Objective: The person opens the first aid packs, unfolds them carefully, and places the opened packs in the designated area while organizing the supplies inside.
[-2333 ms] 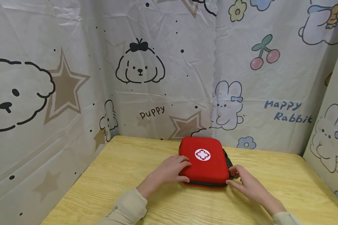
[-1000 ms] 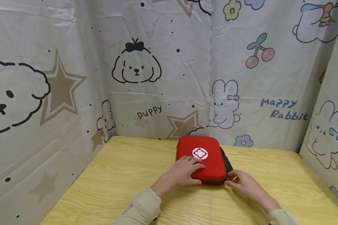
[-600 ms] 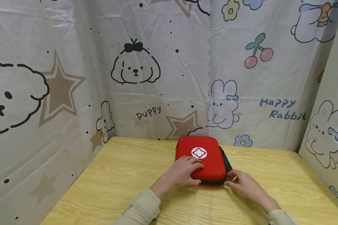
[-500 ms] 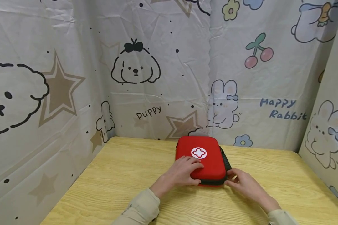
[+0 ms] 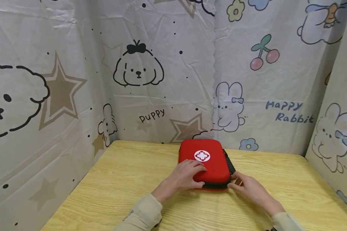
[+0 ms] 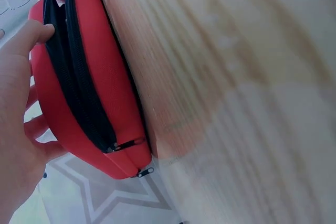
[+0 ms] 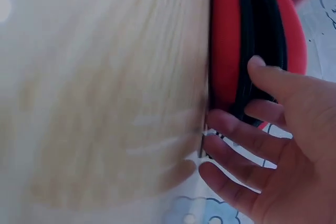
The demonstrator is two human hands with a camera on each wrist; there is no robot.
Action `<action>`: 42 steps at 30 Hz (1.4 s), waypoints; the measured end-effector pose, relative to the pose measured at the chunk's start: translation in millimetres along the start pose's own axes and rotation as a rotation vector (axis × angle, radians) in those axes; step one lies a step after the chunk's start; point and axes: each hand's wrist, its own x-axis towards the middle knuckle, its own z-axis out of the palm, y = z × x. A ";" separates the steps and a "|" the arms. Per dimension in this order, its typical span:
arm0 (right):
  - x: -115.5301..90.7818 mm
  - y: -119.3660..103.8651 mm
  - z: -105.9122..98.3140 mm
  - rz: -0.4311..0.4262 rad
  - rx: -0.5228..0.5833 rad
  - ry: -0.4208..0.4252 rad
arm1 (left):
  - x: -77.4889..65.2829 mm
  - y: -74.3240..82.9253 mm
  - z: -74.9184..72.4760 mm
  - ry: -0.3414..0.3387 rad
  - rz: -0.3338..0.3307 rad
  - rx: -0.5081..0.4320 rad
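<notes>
So the table (image 5: pixel 115 186) has the red case (image 5: pixel 199 146) lying flat. Left hand (image 5: pixel 182 175) grips the lid (image 6: pixel 65 124): keep that steady. Right hand (image 5: pixel 247 187) is half-curled at the zipper (image 7: pixel 245 35), can't tell if it's pinching anything; go slow, don't yank.

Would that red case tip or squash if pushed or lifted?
The red case probably won't tip: it lies flat on the table. It seems fairly stiff, undented beside the left hand. Its parted zip may gape if lifted.
</notes>
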 end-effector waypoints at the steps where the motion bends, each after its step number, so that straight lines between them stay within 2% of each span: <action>1: 1.0 -0.4 -0.1 0.012 -0.004 -0.005 | -0.9 -0.5 -0.5 0.003 -0.005 -0.005; 9: 5.6 -5.0 0.3 0.035 -0.038 -0.039 | -5.5 -3.3 -6.2 0.030 -0.020 -0.028; 13: 6.9 -7.1 -1.8 0.054 -0.007 -0.063 | -7.8 -5.5 -9.9 0.034 -0.046 -0.064; 22: 12.1 -11.7 -6.7 0.087 0.065 -0.134 | -16.4 -11.7 -14.6 0.093 -0.076 -0.095; 36: 10.8 -12.2 -10.1 0.114 0.102 -0.139 | -24.2 -21.4 -31.0 0.133 -0.169 -0.147; 42: 8.0 -10.4 -11.5 0.099 0.043 -0.143 | -30.1 -25.7 -34.6 0.155 -0.197 -0.172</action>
